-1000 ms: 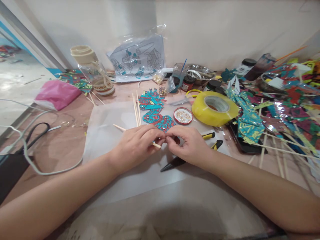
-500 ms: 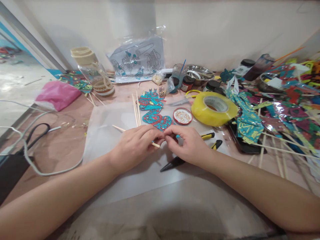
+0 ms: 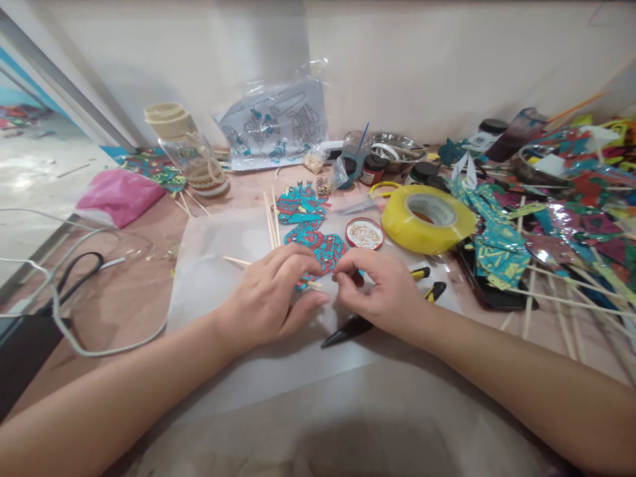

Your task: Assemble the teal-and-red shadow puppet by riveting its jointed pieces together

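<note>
A turquoise and red patterned cut-out figure [image 3: 308,232], studded with small shiny beads or fasteners, lies flat on the translucent sheet [image 3: 218,371]. My left hand [image 3: 273,291] is over its lower end, thumb parted from the fingers. A thin wooden stick [image 3: 236,262] runs beneath this hand, its tip showing by the thumb. Thumb and fingertips of my right hand [image 3: 380,285] are pinched together at the figure's lower right edge; what they hold is too small to name. Pliers with black jaws [image 3: 342,331] and yellow-black handles lie partly under the right hand.
Behind my right hand are a red-rimmed lid of tiny gold pieces [image 3: 365,234] and a yellow tape roll [image 3: 430,218]. Sticks and painted cut-outs [image 3: 501,252] crowd the right, over a black phone [image 3: 491,295]. A bottle [image 3: 191,152], pink bag [image 3: 122,197] and cables [image 3: 74,338] are left.
My hands have drawn slightly apart. The left thumb has dropped away from its fingers, while the right fingertips stay pinched. More of the figure's lower end shows; the view has shifted slightly.
</note>
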The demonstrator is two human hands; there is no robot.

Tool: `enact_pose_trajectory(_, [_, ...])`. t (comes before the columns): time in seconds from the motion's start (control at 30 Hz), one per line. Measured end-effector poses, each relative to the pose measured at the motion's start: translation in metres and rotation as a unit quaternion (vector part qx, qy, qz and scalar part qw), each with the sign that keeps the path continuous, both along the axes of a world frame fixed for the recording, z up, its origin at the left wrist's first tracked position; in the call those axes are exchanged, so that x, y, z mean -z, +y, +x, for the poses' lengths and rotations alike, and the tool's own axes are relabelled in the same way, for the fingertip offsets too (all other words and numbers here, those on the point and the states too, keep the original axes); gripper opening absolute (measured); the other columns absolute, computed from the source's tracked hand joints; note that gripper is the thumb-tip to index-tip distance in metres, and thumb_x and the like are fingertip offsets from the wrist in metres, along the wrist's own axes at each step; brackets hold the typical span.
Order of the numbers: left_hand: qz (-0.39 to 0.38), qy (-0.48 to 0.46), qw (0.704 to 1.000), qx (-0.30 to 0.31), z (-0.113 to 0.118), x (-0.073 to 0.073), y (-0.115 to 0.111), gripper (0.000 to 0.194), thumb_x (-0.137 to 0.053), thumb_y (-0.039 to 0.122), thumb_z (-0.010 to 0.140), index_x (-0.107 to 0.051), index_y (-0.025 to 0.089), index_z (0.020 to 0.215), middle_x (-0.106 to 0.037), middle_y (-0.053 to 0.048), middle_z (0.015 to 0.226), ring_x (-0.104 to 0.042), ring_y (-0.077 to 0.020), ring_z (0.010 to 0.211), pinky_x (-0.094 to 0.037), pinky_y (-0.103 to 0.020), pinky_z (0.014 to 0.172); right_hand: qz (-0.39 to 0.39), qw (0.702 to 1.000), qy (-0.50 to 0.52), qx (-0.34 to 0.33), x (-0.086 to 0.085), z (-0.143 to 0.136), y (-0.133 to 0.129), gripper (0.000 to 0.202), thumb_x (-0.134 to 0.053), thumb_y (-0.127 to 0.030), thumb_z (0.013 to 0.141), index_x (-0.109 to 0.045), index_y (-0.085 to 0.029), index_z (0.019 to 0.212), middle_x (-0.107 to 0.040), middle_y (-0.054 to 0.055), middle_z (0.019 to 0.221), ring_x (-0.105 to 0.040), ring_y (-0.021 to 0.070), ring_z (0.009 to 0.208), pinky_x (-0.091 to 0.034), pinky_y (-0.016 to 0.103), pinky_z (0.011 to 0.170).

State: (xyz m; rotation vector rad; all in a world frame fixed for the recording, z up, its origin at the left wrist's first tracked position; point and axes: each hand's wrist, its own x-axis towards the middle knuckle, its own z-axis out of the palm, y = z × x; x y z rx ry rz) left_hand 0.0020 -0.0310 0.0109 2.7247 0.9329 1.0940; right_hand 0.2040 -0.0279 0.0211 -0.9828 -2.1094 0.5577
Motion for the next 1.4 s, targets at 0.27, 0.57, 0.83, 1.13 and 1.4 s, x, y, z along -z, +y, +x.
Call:
enact_pose_trajectory(0.27, [0.020,0.033,0.999,0.003,0.003,0.002,0.003,0.014,-0.042,0.021,0.098,-0.055,0.017,0.095,-0.064,-0.003,0.083,-0.056,-0.0145,0.074,-0.045,-0.025,0.068,0.062,0.998,0.003,-0.016,0.004,-0.004,-0.005,0.011,-0.050,-0.009,0.076,-0.056,-0.016,0.070,-0.054,-0.003,0.061,-0.049,0.0086,0.057,-0.038,0.020,0.058])
enact_pose_trajectory(0.57, [0.013,0.043,0.999,0.024,0.004,0.002,0.004,0.020,-0.039,0.022,0.099,-0.056,0.015,0.090,-0.061,-0.002,0.075,-0.050,-0.0141,0.067,-0.042,-0.025,0.063,0.069,0.997,-0.015,-0.009,0.008,-0.003,-0.005,0.011,-0.049,-0.010,0.077,-0.054,-0.017,0.071,-0.054,-0.003,0.062,-0.047,0.0097,0.059,-0.037,0.022,0.059])
enact_pose_trajectory(0.83, [0.037,0.088,0.995,-0.019,0.004,0.001,0.000,0.019,-0.042,0.020,0.097,-0.059,0.017,0.089,-0.063,0.000,0.071,-0.053,-0.0141,0.063,-0.040,-0.025,0.059,0.097,0.992,-0.073,-0.018,0.008,0.000,-0.002,0.012,-0.048,-0.012,0.080,-0.056,-0.016,0.071,-0.052,-0.001,0.062,-0.046,0.0118,0.059,-0.035,0.025,0.059])
enact_pose_trajectory(1.13, [0.047,0.129,0.989,-0.046,0.005,0.001,-0.003,0.017,-0.044,0.016,0.095,-0.060,0.015,0.090,-0.063,-0.002,0.073,-0.055,-0.0175,0.069,-0.044,-0.029,0.064,0.131,0.982,-0.138,-0.016,0.010,0.003,0.002,0.016,-0.044,-0.015,0.085,-0.057,-0.017,0.075,-0.054,0.001,0.065,-0.047,0.0150,0.064,-0.035,0.027,0.062])
enact_pose_trajectory(1.4, [0.089,0.154,0.983,-0.039,0.001,0.007,-0.003,0.013,-0.048,0.012,0.092,-0.060,0.014,0.097,-0.065,-0.002,0.076,-0.052,-0.0176,0.066,-0.044,-0.030,0.061,-0.021,0.996,-0.089,-0.005,0.008,-0.002,-0.001,0.008,-0.048,-0.014,0.077,-0.050,-0.018,0.071,-0.048,-0.003,0.060,-0.042,0.0112,0.058,-0.030,0.024,0.056])
